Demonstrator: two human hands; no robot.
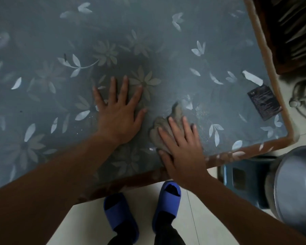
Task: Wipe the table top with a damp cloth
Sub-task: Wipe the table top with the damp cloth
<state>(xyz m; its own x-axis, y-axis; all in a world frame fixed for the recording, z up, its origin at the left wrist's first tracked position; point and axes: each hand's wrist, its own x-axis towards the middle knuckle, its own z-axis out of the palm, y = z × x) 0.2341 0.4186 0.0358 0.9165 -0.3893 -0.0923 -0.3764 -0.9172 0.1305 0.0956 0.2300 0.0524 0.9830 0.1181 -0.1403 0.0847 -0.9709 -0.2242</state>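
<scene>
A brownish cloth (163, 129) is pinned flat under the right hand (182, 149), near the front edge of the worktop (166, 32), toward its right corner. No real grip here tbh: fingers are spread wide and pressed down on top, nothing is pinched. The left hand (120, 112) is laid open on bare worktop just beside it, holding nothing, prob for bracing.

The cloth looks soft, thin and limp, bunched into folds, so it's likely light and will drag or crumple rather than slide stiffly. Since it's damp it'll prob cling a bit to the glossy floral surface. Best held by flat palm pressure over the middle, w/ fingertips spread so the edges aren't rolled under.

Its long axis runs from the near edge away and slightly right, w/ a pointed tip sticking out past the fingers. Wet specks are seen around it. A dark card (264, 103) lies near the right edge.
</scene>
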